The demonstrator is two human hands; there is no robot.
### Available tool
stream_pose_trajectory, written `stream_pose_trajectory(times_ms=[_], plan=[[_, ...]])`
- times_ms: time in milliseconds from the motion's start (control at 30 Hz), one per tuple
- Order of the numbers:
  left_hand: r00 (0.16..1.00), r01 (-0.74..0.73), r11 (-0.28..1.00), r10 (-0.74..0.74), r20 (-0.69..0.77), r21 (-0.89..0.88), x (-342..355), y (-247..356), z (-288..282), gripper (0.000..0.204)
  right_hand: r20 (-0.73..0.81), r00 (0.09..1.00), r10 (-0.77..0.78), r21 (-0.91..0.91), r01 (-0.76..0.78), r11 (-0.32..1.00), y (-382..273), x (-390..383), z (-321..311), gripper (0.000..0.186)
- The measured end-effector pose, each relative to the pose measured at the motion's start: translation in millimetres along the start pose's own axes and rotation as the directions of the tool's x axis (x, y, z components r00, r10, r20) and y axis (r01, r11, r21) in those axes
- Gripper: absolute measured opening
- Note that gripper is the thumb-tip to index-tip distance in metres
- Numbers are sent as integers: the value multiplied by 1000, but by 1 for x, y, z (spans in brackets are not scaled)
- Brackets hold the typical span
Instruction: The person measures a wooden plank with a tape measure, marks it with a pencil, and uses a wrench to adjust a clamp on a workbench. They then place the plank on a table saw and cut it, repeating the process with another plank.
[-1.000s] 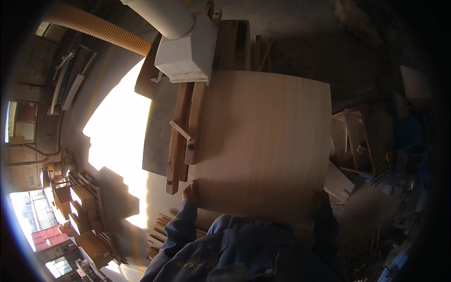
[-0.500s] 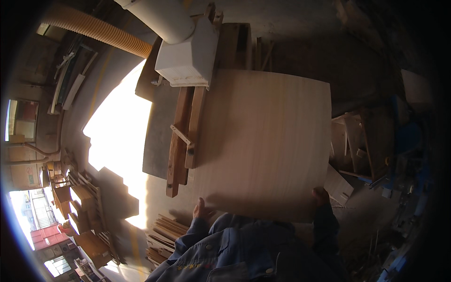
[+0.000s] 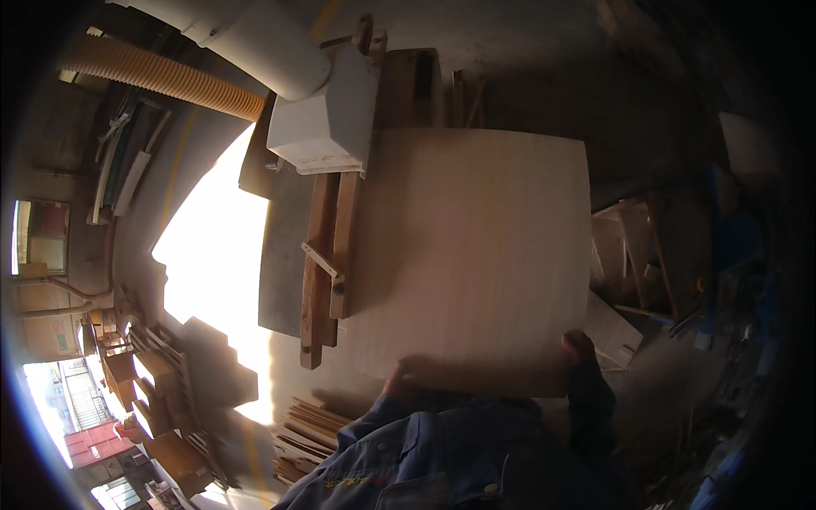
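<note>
A large pale wooden board (image 3: 476, 263) lies flat on a grey machine table (image 3: 285, 255), its near edge close to my body. My right hand (image 3: 580, 347) is closed around the board's near right corner, with the fingers partly hidden below it. At the near left part of the same edge, my left hand (image 3: 397, 382) is against or just beside the board; shadow and blur hide its fingers. Along the board's left side runs a wooden guide of two bars (image 3: 320, 272), joined by a small cross strip. A white hood (image 3: 323, 127) sits over the guide's far end.
A thick white pipe (image 3: 263, 51) and a ribbed tan hose (image 3: 161, 75) reach in from the upper left. Thin wood strips (image 3: 310, 433) are stacked by my left arm. Wooden offcuts (image 3: 614, 327) lie at right. Cardboard boxes (image 3: 174, 459) stand at lower left.
My left hand has shifted right along the board's near edge, and its raised thumb has lowered. My right hand keeps its hold on the corner. The whole view has shifted slightly.
</note>
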State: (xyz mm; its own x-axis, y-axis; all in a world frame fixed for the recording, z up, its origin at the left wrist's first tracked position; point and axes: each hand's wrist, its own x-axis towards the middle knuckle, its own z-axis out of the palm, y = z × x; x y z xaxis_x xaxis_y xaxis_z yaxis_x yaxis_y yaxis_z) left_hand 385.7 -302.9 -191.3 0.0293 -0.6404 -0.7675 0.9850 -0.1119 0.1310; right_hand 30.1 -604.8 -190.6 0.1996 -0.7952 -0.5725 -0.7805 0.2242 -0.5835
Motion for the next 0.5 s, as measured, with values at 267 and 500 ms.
stream_pose_trajectory(times_ms=[267,500], plan=[[1000,7,994,-6,5,-110,5,4,33,66,-68,979,-190,91,195,976,8,16,3,31],[978,-208,978,209,13,-31,12,3,55,58,-111,984,-141,169,159,973,15,30,7,32]])
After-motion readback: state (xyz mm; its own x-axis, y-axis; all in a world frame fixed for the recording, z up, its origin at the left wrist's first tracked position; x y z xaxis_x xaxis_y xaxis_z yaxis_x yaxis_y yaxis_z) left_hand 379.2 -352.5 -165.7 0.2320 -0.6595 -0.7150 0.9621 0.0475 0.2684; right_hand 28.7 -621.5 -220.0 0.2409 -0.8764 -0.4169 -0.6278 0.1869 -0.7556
